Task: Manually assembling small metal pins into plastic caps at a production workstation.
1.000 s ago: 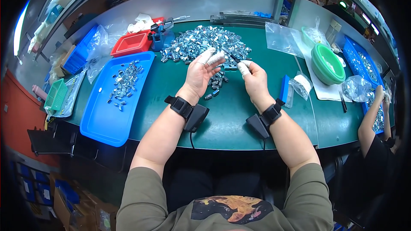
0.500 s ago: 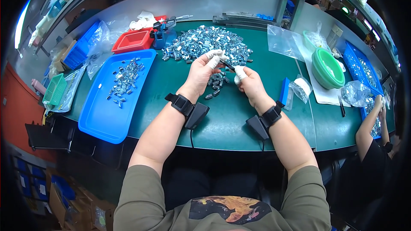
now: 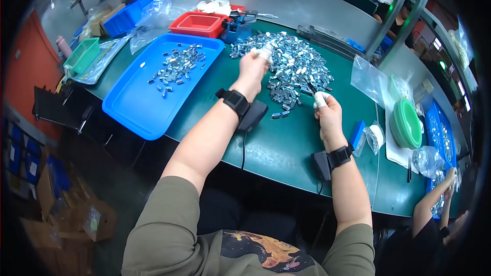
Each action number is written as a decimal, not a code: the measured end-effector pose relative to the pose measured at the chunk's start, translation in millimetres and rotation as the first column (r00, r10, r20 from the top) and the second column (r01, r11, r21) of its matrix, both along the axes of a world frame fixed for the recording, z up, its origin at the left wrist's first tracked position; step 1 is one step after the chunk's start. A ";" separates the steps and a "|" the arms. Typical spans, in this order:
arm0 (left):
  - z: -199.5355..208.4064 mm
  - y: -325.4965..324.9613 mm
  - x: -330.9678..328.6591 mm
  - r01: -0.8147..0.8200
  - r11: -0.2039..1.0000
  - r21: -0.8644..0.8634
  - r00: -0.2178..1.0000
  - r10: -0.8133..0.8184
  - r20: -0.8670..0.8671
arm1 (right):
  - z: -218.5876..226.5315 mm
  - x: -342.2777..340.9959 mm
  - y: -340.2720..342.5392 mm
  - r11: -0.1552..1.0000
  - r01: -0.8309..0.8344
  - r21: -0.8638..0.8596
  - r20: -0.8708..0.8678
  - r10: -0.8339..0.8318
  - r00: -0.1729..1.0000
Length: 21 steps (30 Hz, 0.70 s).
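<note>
A big heap of small shiny metal parts (image 3: pixel 303 66) lies on the green table. My left hand (image 3: pixel 254 69), with white coverings on its fingertips, is over the heap's left edge. Its fingers look pinched together, slightly blurred, and whatever is between them cannot be made out. At the heap's front right, my right hand (image 3: pixel 330 115) grips a thin dark tool (image 3: pixel 311 88) that points up toward the parts; its exact kind is unclear. Left of my left hand is a blue tray (image 3: pixel 135 99) with a looser group of the same metal parts (image 3: pixel 180 65).
Red bins (image 3: pixel 197 23) and a blue device (image 3: pixel 236 32) stand behind the tray. Flat metal bars (image 3: pixel 330 41) lie behind the heap. To the right are a clear plastic bag (image 3: pixel 367 77), green bowls (image 3: pixel 406 122) and a black pen (image 3: pixel 409 170). Another person's arms (image 3: pixel 432 202) work farther right.
My hands, close together at the dark tool before, are now apart. The left has gone toward the tray side; the right keeps the tool. The whole view has also turned and shifted.
</note>
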<state>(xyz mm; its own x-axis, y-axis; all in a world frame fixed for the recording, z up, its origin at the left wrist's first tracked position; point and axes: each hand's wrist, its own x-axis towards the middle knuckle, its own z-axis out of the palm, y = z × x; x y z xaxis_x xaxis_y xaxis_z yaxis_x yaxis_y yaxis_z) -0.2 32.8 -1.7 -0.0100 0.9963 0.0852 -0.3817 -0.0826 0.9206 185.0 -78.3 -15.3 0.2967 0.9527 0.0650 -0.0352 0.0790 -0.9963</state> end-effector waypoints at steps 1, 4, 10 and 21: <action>-1.2 8.7 -7.4 -0.103 0.995 -0.017 0.992 0.104 0.078 | 0.5 -1.4 0.7 1.000 -0.012 -0.002 0.006 0.012 1.000; 0.2 36.3 -43.5 -0.400 0.911 -0.100 0.844 0.409 0.347 | 0.0 -2.5 -0.1 0.999 -0.025 -0.020 0.010 0.025 1.000; 3.5 38.6 -58.1 -0.396 0.879 -0.265 0.779 0.474 0.411 | 2.7 -2.6 -0.9 0.999 -0.032 -0.029 0.030 0.033 0.999; -33.6 27.9 -22.6 0.113 0.934 0.338 0.300 0.292 -0.908 | 1.7 -3.5 0.2 0.999 -0.042 -0.035 0.046 0.043 0.998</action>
<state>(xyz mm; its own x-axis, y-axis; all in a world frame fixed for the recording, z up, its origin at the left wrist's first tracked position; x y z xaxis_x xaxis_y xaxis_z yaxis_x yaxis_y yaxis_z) -22.8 60.7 -35.3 0.1903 0.9105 0.3671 0.7480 -0.3767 0.5464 181.5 -78.1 -13.7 0.2533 0.9663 0.0453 0.0086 0.0446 -0.9990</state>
